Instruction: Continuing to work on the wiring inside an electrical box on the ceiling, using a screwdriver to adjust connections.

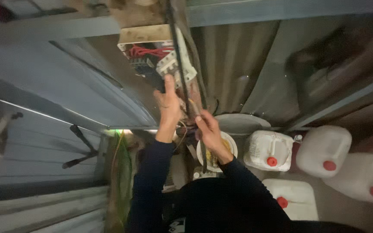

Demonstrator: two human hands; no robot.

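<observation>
My left hand (168, 102) reaches up to an open electrical box (156, 58) on a corrugated metal wall, its fingers on the dark part below the white breakers and red wires (145, 51). My right hand (207, 126) is lower and to the right, pinching a thin wire (191, 105) that runs beside a dark cable (180, 64) coming down from the box. Both arms wear dark sleeves.
Several white plastic jerrycans with red caps (269, 151) (324, 151) stand on the floor at the right. A round white container (216, 151) sits under my right hand. A metal door with a handle (80, 149) is at the left. Green and orange wires (121, 164) hang nearby.
</observation>
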